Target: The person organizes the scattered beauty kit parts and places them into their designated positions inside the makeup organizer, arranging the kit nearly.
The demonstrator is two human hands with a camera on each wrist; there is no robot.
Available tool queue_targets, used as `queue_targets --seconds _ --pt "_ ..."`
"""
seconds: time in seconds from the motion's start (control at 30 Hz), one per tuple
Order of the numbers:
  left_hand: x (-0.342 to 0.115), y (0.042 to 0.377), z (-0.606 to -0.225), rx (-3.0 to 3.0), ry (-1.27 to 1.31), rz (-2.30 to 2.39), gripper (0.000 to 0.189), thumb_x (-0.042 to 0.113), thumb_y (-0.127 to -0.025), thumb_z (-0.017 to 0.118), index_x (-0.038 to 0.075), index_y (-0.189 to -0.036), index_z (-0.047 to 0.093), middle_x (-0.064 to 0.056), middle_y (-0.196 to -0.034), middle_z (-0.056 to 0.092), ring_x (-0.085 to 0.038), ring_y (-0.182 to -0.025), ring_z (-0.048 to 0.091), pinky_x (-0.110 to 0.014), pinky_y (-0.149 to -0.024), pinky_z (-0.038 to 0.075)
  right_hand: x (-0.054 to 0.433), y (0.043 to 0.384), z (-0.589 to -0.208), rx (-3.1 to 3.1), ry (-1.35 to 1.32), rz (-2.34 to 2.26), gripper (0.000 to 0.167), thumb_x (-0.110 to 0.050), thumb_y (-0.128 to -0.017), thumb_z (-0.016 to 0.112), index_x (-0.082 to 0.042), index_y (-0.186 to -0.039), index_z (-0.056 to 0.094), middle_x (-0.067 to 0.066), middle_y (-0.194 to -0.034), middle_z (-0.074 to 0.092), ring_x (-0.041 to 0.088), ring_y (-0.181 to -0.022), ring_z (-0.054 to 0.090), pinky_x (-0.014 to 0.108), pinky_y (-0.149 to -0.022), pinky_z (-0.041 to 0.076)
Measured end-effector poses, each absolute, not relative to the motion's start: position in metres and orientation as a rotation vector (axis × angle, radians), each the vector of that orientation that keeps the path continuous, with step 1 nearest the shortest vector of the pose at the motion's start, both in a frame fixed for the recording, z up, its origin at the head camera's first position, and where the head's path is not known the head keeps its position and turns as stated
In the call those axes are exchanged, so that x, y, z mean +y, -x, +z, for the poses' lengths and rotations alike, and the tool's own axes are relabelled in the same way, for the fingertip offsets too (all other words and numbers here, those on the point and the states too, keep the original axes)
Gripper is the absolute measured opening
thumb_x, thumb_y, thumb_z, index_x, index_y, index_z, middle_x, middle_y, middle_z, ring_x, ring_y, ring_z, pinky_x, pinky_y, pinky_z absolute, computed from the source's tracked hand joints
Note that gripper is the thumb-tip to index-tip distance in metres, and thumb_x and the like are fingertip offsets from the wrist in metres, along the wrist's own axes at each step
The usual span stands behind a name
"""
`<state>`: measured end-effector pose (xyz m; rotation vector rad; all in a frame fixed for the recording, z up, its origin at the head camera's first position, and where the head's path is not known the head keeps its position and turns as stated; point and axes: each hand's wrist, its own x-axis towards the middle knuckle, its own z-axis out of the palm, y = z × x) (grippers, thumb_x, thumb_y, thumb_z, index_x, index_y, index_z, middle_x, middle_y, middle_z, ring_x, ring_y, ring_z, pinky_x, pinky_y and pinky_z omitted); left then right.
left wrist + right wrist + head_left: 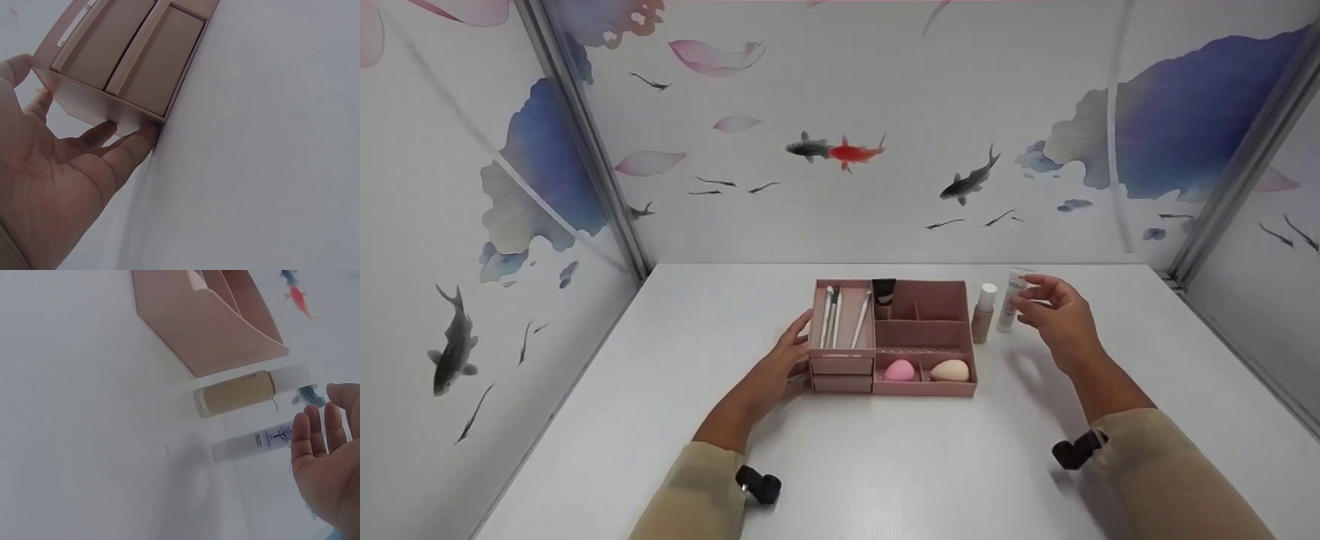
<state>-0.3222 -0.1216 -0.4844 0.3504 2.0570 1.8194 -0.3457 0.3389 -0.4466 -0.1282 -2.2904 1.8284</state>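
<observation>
In the head view, a pink desk organizer (921, 336) stands on the white table. My left hand (771, 373) rests its spread fingertips against the organizer's left side; the left wrist view shows this hand (62, 163) beside two drawer fronts (157, 62). My right hand (1057, 315) is at a slim white tube (1009, 300) standing upright, its fingers partly bent and the thumb apart from them. In the right wrist view, the fingers hide the tube's (253, 443) upper part, so contact is hard to tell. A beige foundation bottle (982, 315) with a white cap stands between tube and organizer.
The organizer holds several slim brushes (832, 315), a black-capped tube (883, 296), a pink makeup sponge (899, 370) and a cream makeup sponge (950, 370). White panels (855, 217) printed with fish and petals enclose the table (885, 465) at the back and sides.
</observation>
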Motion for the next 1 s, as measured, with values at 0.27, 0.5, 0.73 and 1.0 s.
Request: queue_targets --seconds 0.27,0.5,0.73,1.0 --pt "-0.12 0.321 -0.483 2.071 -0.34 1.821 0.055 0.051 -0.112 0.041 0.067 -0.16 0.021 -0.007 -0.179 0.018 -0.046 -0.163 0.029 -0.061 -0.13 0.031 0.353 0.355 -0.456 -2.283 0.255 1.75 0.059 -0.032 -0.104 0.072 -0.015 -0.156 0.05 -0.005 -0.12 0.06 0.009 -0.113 0.066 0.015 -0.09 0.06" --pt "-0.122 0.321 -0.484 2.064 -0.357 1.823 0.055 0.049 -0.113 0.04 0.066 -0.161 0.02 -0.008 -0.178 0.017 -0.046 -0.163 0.028 -0.063 -0.13 0.03 0.355 0.367 -0.466 -2.247 0.303 1.798 0.064 -0.025 -0.102 0.075 -0.015 -0.158 0.046 -0.004 -0.128 0.06 0.006 -0.113 0.064 0.018 -0.094 0.06" --pt "-0.123 0.321 -0.483 2.076 -0.366 1.813 0.055 0.049 -0.113 0.04 0.065 -0.162 0.02 -0.008 -0.178 0.018 -0.045 -0.163 0.029 -0.065 -0.13 0.029 0.354 0.375 -0.465 -2.259 0.309 1.804 0.068 -0.026 -0.102 0.075 -0.017 -0.161 0.043 0.002 -0.14 0.06 0.01 -0.121 0.064 0.015 -0.093 0.059" --pt "-0.122 0.322 -0.484 2.098 -0.349 1.798 0.055 0.053 -0.111 0.041 0.067 -0.16 0.02 -0.006 -0.178 0.02 -0.046 -0.162 0.031 -0.065 -0.13 0.029 0.349 0.378 -0.454 -2.257 0.278 1.807 0.064 -0.026 -0.105 0.07 -0.026 -0.163 0.042 0.01 -0.16 0.052 0.025 -0.147 0.055 0.031 -0.114 0.054"
